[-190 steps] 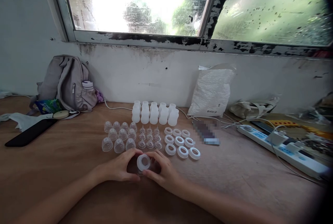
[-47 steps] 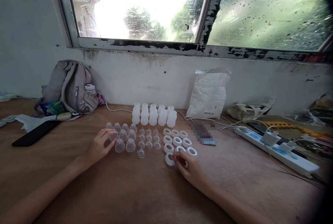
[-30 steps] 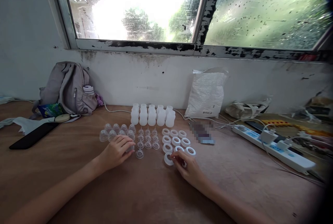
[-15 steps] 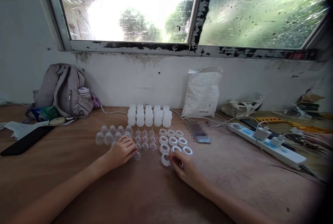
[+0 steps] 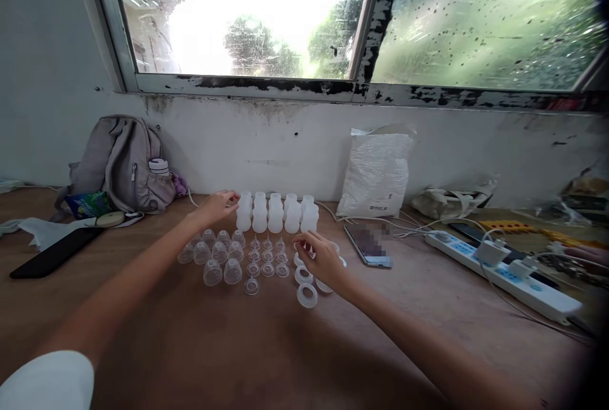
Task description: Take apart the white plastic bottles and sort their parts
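Observation:
My left hand (image 5: 219, 205) is at the left end of the white bottles (image 5: 275, 213), its fingertips at or near the back left one, parted and holding nothing I can see. My right hand (image 5: 323, 257) reaches over the white rings (image 5: 307, 296), fingers bent down near the front right bottle; whether they hold anything is hidden. Clear domed caps (image 5: 212, 272) stand in rows at the left. Between caps and rings lie small clear nipples (image 5: 252, 285) in short rows, one set apart in front.
A grey backpack (image 5: 128, 162) and a black flat case (image 5: 52, 251) are at the left. Behind the rings stands a white bag (image 5: 375, 172). A phone (image 5: 368, 245), cables and a power strip (image 5: 499, 277) lie right. Another person's hand (image 5: 587, 254) shows at the far right edge.
My left hand has moved from the clear caps back to the bottles. My right hand has moved back from the front rings toward the bottles. The view has shifted slightly.

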A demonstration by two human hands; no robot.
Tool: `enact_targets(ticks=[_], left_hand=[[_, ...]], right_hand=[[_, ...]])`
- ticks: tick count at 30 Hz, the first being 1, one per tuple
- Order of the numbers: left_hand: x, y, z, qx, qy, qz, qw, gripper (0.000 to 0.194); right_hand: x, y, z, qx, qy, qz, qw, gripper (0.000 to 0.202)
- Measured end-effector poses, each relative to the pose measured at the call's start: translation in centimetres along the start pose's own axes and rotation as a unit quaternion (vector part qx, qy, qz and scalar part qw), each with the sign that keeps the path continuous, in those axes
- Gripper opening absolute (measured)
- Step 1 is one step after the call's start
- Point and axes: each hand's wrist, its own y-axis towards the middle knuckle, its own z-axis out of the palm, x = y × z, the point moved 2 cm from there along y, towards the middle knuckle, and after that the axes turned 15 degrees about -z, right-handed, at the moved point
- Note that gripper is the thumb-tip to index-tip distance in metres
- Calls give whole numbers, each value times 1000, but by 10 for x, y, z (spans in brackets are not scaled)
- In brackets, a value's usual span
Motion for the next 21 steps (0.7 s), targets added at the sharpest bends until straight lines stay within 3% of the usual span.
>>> enact_targets(ticks=[6, 11, 16, 21], left_hand=[[14, 27, 31, 48, 1, 6, 999, 34], [11, 22, 26, 48, 0, 10, 999, 38], [-8, -13, -2, 12, 7, 47, 999, 36], [-33, -81, -17, 35, 12, 154, 987, 27]], right_hand=[[-4, -13, 8, 19, 13, 15, 1000, 11], [-6, -36, -3, 32, 11, 35, 999, 11], [-8, -50, -13, 29, 15, 54, 998, 12], [-8, -49, -17, 79, 43, 57, 994, 11]])
